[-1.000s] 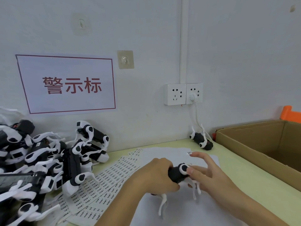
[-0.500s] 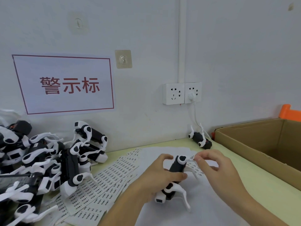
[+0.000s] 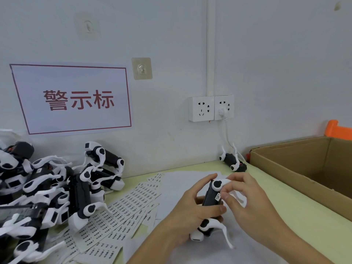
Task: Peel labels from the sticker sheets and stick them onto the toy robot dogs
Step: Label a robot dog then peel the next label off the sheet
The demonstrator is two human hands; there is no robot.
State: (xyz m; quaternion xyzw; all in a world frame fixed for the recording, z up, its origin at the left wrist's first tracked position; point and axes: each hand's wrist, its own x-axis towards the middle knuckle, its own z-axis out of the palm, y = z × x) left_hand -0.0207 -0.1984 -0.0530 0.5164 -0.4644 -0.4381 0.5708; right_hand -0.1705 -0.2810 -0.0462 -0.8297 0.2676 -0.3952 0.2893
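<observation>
Your left hand (image 3: 192, 212) is curled round the black body of the toy robot dog (image 3: 211, 204), thumb across the front of the body and fingers behind it, so the dog is held off the table (image 3: 285, 212) near the 6 o'clock part of the head view. Your right hand (image 3: 247, 199) pinches the small label (image 3: 217, 196) between thumb and forefinger and brings it against the side of the body; whether the label is fully seated cannot be told.

Judge the dog to be light, rigid plastic. Its thin white legs look flexible and easy to bend, so grip the black trunk only and keep the legs free. The smooth casing may be slippery; hold it with a firm wrap, not a squeeze.

The label is thin, limp and adhesive. Handle it by one edge, lay it flat, then press from the centre outward to avoid creases.

The sticker sheets (image 3: 122, 212) lie fanned on the table at 9 o'clock from your hands, partly under the pile of robot dogs (image 3: 47, 189) at far 9 o'clock. A single dog (image 3: 232, 161) lies by the wall at 12 o'clock. The cardboard box (image 3: 304, 168) stands open at 3 o'clock.
</observation>
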